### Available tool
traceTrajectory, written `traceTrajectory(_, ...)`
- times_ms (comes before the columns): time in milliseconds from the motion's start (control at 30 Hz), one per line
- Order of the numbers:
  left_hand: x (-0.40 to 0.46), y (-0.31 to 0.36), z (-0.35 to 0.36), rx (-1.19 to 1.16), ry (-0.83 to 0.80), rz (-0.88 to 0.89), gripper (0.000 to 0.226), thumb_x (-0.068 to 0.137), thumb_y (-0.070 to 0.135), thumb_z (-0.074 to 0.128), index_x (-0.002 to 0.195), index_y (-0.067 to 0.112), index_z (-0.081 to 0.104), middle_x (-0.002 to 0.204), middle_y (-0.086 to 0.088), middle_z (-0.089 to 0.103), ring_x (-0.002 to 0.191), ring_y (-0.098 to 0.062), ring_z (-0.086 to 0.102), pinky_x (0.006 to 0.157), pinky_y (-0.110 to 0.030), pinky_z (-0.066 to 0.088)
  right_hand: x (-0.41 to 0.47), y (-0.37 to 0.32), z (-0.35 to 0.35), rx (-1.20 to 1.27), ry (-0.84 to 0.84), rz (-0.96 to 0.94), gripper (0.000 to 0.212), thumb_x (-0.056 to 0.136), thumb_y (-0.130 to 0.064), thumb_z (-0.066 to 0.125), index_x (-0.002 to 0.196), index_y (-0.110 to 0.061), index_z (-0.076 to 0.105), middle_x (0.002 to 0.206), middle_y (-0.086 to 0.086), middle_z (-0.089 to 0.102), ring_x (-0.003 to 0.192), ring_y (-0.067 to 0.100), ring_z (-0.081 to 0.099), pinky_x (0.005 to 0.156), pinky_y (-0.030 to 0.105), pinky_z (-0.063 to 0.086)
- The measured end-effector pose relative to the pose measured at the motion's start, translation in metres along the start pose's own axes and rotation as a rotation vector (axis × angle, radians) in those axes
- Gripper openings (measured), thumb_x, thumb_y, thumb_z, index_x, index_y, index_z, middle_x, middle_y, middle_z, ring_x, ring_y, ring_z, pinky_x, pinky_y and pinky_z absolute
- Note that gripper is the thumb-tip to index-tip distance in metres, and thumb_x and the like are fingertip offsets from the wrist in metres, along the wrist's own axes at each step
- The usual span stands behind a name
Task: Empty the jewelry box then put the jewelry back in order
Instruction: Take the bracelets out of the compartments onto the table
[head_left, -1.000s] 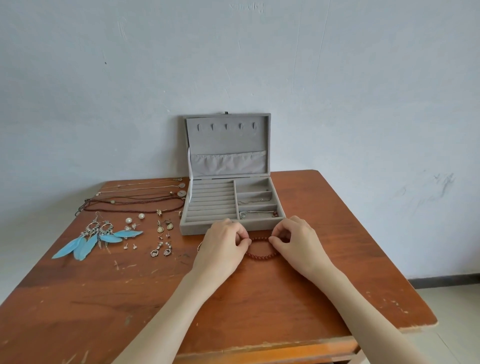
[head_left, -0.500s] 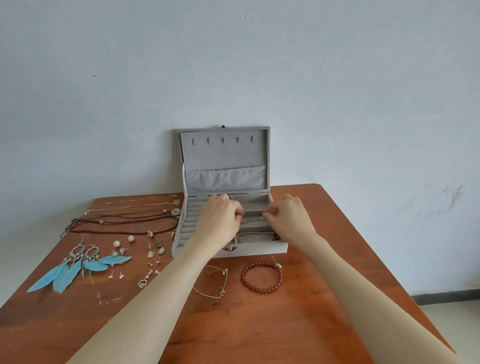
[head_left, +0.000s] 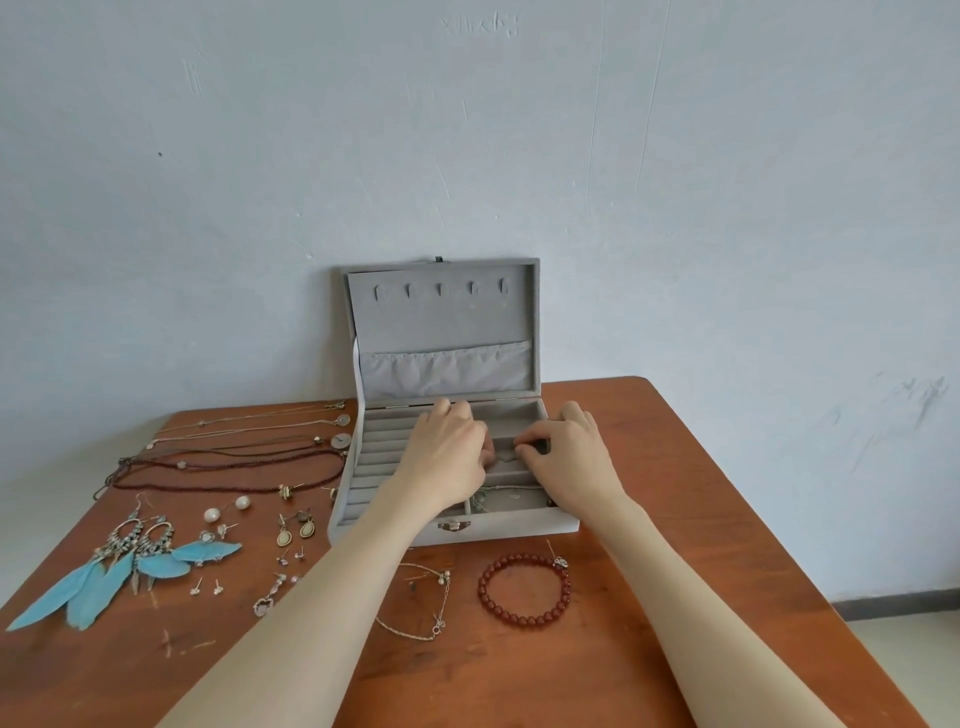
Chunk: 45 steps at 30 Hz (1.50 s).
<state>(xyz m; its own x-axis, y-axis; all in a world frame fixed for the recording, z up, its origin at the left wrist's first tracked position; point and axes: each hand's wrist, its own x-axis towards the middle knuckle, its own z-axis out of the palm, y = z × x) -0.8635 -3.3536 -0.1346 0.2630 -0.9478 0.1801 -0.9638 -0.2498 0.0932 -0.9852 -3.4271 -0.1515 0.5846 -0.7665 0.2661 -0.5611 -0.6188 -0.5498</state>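
1. Feather earrings (head_left: 111, 569) lie at the table's (head_left: 675, 597) left edge, long axes slanting from the metal hoops at upper right to the blue tips at lower left.
2. Necklaces (head_left: 234, 457) are stretched out behind them, long axes running left to right, pendant ends toward the box.
3. Pearl studs (head_left: 226, 509), drop earrings (head_left: 293, 530) and small studs (head_left: 205, 587) sit scattered between the feathers and the box.
4. The box (head_left: 447, 467) stands at the back middle of the table, long axis left to right, front clasp facing the person, lid upright against the wall (head_left: 467, 130).
5. The ring rolls fill its left half; compartments fill the right half.
6. A thin chain (head_left: 426, 603) lies on the table in front of the box, partly under the left forearm.
7. The left hand (head_left: 447, 457) reaches into the box, fingers curled down over the middle right compartment; whether it holds anything I cannot tell.
8. A fine chain with small charms lies in the front right compartment, between the wrists.
9. The bead bracelet (head_left: 524, 590) lies as a closed ring just in front of the box, clasp at upper right.
10. The right hand (head_left: 566, 457) reaches in beside the left, fingertips curled close together at something small in the middle compartment; what it is I cannot tell.
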Motion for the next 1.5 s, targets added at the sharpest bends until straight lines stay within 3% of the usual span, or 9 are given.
traceTrajectory(133, -0.002, 0.004, -0.004, -0.285, 0.031, -0.036, 0.015, 0.095, 0.021, 0.044, 0.098, 0.017, 0.058, 0.109, 0.0, 0.051, 0.104, -0.021, 0.039, 0.088, -0.031, 0.034, -0.002, 0.003, 0.001, 0.069, 0.022, -0.01, 0.023, 0.09, -0.025, 0.053, 0.108, -0.025, 0.067, 0.094, -0.006, 0.039, 0.096, 0.013, 0.032, 0.093, 0.035, 0.038)
traceTrajectory(267, -0.008, 0.007, -0.011, -0.603, 0.078, -0.071, 0.009, 0.096, 0.02, 0.043, 0.091, 0.022, 0.05, 0.094, 0.001, 0.055, 0.08, -0.011, 0.047, 0.062, -0.014, 0.034, -0.007, 0.002, -0.003, 0.146, -0.075, 0.004, 0.021, 0.089, -0.03, 0.052, 0.104, -0.035, 0.066, 0.102, -0.01, 0.043, 0.101, 0.011, 0.029, 0.09, 0.03, 0.024)
traceTrajectory(433, -0.017, 0.008, -0.015, -0.721, 0.132, -0.054, 0.009, 0.094, 0.016, 0.047, 0.088, 0.02, 0.052, 0.083, 0.007, 0.057, 0.081, -0.01, 0.054, 0.066, -0.004, 0.036, -0.012, -0.002, -0.012, 0.253, -0.078, 0.024, 0.009, 0.086, -0.036, 0.059, 0.085, -0.036, 0.067, 0.1, -0.015, 0.049, 0.106, 0.012, 0.032, 0.086, 0.03, 0.018)
traceTrajectory(667, -0.032, 0.003, -0.023, -0.9, 0.183, -0.057, 0.018, 0.089, 0.013, 0.055, 0.08, 0.027, 0.058, 0.082, 0.011, 0.059, 0.075, 0.005, 0.052, 0.067, -0.001, 0.036, -0.017, -0.016, -0.017, 0.307, -0.148, -0.061, 0.014, 0.087, -0.029, 0.058, 0.09, -0.038, 0.069, 0.098, -0.019, 0.05, 0.108, 0.009, 0.033, 0.091, 0.028, 0.017)
traceTrajectory(900, -0.042, 0.002, -0.043, -0.952, 0.243, -0.002, 0.013, 0.088, 0.011, 0.057, 0.083, 0.023, 0.059, 0.075, 0.013, 0.055, 0.058, 0.01, 0.046, 0.063, -0.003, 0.035, -0.021, -0.026, -0.022, 0.421, -0.215, -0.104, 0.019, 0.084, -0.03, 0.062, 0.074, -0.046, 0.061, 0.094, -0.021, 0.055, 0.107, 0.011, 0.039, 0.105, 0.042, 0.025)
traceTrajectory(1000, -0.042, 0.002, -0.046, -1.004, 0.262, -0.014, 0.015, 0.088, 0.01, 0.056, 0.083, 0.024, 0.059, 0.076, 0.012, 0.057, 0.06, 0.009, 0.048, 0.065, -0.006, 0.037, -0.022, -0.027, -0.024, 0.45, -0.242, -0.11, 0.015, 0.085, -0.027, 0.062, 0.072, -0.035, 0.064, 0.087, -0.018, 0.058, 0.099, 0.005, 0.045, 0.097, 0.029, 0.029)
traceTrajectory(1100, -0.041, -0.003, -0.048, -1.265, 0.289, -0.109, 0.015, 0.09, 0.008, 0.053, 0.085, 0.019, 0.06, 0.069, 0.008, 0.059, 0.065, -0.005, 0.052, 0.064, -0.014, 0.043, -0.023, -0.028, -0.029, 0.603, -0.223, -0.073, 0.014, 0.088, -0.022, 0.059, 0.082, -0.013, 0.068, 0.078, -0.008, 0.064, 0.073, -0.004, 0.052, 0.072, 0.01, 0.038)
traceTrajectory(1267, -0.05, -0.012, -0.049, -1.907, 0.266, -0.297, 0.014, 0.09, 0.002, 0.049, 0.088, 0.008, 0.061, 0.059, 0.001, 0.055, 0.061, -0.014, 0.054, 0.052, -0.018, 0.045, -0.025, -0.036, -0.033, 1.014, -0.229, 0.08, 0.016, 0.09, -0.012, 0.057, 0.075, -0.008, 0.063, 0.069, 0.003, 0.066, 0.061, 0.011, 0.052, 0.061, 0.023, 0.038)
traceTrajectory(1500, -0.097, -0.021, -0.057, -1.955, 0.087, -0.402, 0.024, 0.074, 0.013, 0.063, 0.095, 0.007, 0.07, 0.066, 0.0, 0.053, 0.061, -0.009, 0.052, 0.05, -0.017, 0.044, -0.057, -0.053, -0.028, 0.99, -0.157, 0.236, 0.011, 0.085, -0.017, 0.064, 0.078, -0.009, 0.068, 0.07, -0.001, 0.065, 0.065, 0.009, 0.052, 0.056, 0.02, 0.037)
